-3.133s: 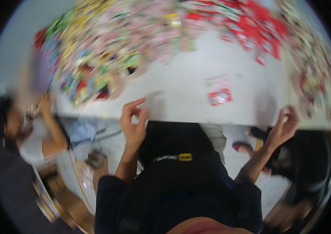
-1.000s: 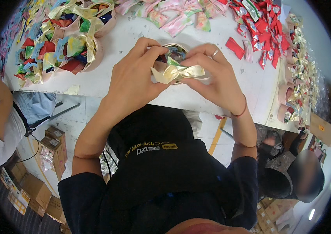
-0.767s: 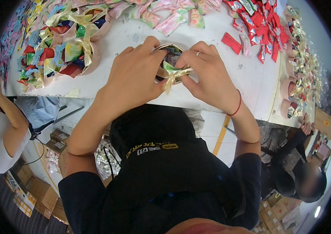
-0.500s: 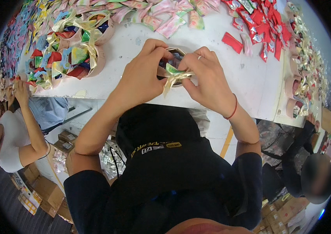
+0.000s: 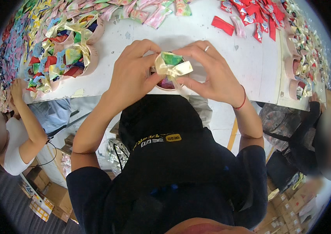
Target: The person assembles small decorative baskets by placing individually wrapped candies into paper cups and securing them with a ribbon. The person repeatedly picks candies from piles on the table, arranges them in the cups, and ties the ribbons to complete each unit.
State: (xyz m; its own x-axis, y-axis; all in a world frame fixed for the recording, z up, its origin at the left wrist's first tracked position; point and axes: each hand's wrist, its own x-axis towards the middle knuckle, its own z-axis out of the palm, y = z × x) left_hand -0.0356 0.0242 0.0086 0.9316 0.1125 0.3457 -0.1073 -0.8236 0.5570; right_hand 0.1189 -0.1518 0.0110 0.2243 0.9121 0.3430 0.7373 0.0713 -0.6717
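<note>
A small round tub (image 5: pixel 165 86) of wrapped sweets stands on the white table before me. Across its top lies a pale gold ribbon bow (image 5: pixel 173 69), with a green packet (image 5: pixel 171 58) showing behind the knot. My left hand (image 5: pixel 136 68) curls round the tub's left side, thumb and fingertips at the bow's left edge. Opposite it, my right hand (image 5: pixel 216 74) grips the right side, index finger near the far rim and thumb by the ribbon's loose end. Part of the tub's wall is hidden by the bow and fingers.
Several filled pink tubs (image 5: pixel 91 62) with gold ribbons stand to the left; more tubs (image 5: pixel 296 68) line the right. Pink-green packets (image 5: pixel 157 17) and red packets (image 5: pixel 259 19) lie along the far side. Co-workers sit left and right, one with an arm (image 5: pixel 29 113) at the table.
The bow now lies spread over the tub's top, where before my fingers pinched it closely. Both hands have moved apart to the tub's sides. The view has shifted slightly.
</note>
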